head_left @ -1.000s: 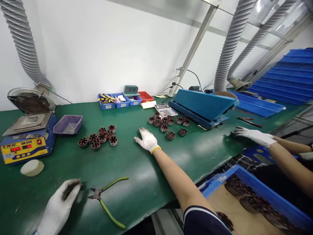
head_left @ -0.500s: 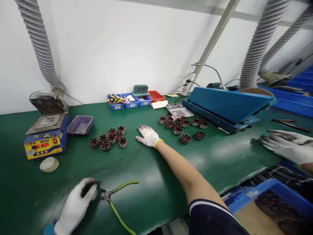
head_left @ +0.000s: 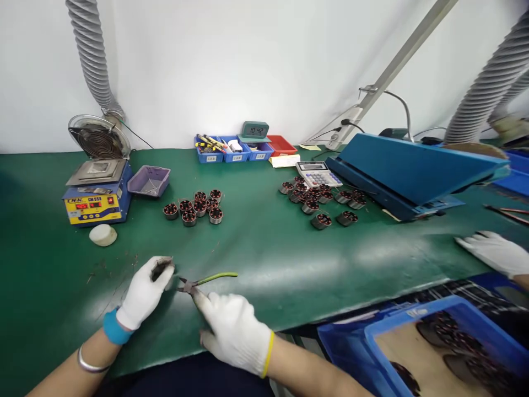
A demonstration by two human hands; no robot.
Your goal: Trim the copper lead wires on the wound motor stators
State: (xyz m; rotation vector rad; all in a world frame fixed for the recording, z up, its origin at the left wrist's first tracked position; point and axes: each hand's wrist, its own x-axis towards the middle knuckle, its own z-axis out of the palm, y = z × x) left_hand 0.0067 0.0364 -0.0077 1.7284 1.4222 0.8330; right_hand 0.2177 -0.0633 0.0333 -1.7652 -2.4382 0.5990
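Over the near bench, my right hand (head_left: 237, 328), in a white glove, covers the lower handle of the cutting pliers (head_left: 189, 286). Its index finger lies along the tool just behind the pivot, and the fingers close over the handle. The other green handle points right, and the jaws are spread toward my left hand. My left hand (head_left: 144, 292), also gloved, is curled left of the jaws, thumb and fingers close together around a dark gap; what they hold, if anything, is hidden. Beyond the hands stands a group of wound copper motor stators (head_left: 200, 208).
At left are a CM 558 unit (head_left: 97, 207), a round white pad (head_left: 103, 235) and a purple tray (head_left: 149, 181). More stators (head_left: 309, 207) sit by a calculator (head_left: 319, 174) and blue stand (head_left: 409, 165). A co-worker's gloved hand (head_left: 496, 252) rests right, above a blue bin (head_left: 372, 336).
My right hand has come back from beside the stators to the pliers and covers one handle. The camera view has shifted. My left hand keeps its curled shape.
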